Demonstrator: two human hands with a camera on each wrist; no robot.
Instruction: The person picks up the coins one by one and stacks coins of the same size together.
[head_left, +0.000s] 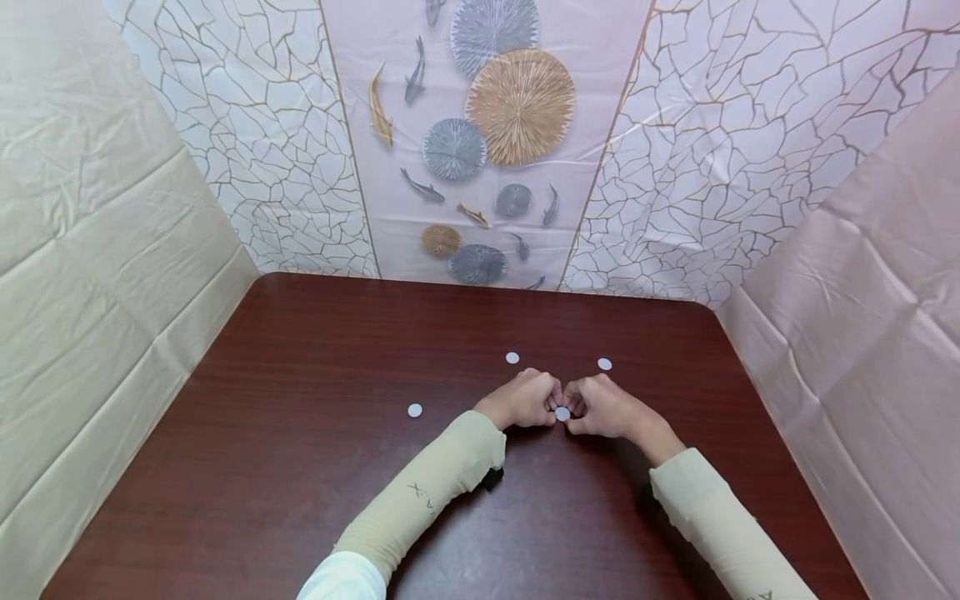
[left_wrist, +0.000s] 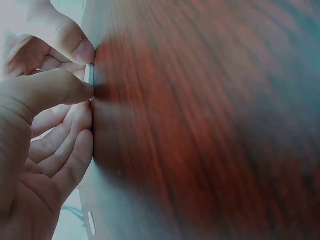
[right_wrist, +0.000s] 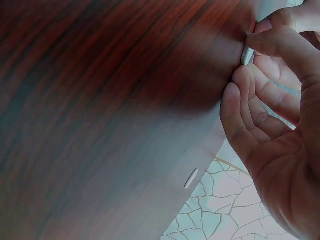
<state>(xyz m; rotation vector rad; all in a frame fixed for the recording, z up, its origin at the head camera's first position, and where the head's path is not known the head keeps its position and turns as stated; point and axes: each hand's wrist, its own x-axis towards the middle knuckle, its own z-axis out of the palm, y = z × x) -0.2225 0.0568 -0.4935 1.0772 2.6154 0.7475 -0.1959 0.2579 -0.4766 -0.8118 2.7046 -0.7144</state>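
A small white disc [head_left: 562, 413] lies flat on the dark wooden table [head_left: 315, 500] between the two hands. From its left side, the left hand [head_left: 527, 399] pinches its edge with thumb and curled fingers. The right hand [head_left: 606, 408] does likewise from the right, thumb nearest the body. Seen edge-on in the left wrist view, the disc [left_wrist: 90, 75] shows as a thin pale sliver between the two thumbs. The right wrist view has the disc [right_wrist: 246, 55] at the fingertips, close against the tabletop, its far part hidden by fingers.
Three more white discs lie apart: one to the left [head_left: 415, 410], one behind the left hand [head_left: 512, 357], and one behind the right hand [head_left: 604, 364]. Patterned cloth [head_left: 277, 150] hangs along the table's far edge, with plain cloth at both sides.
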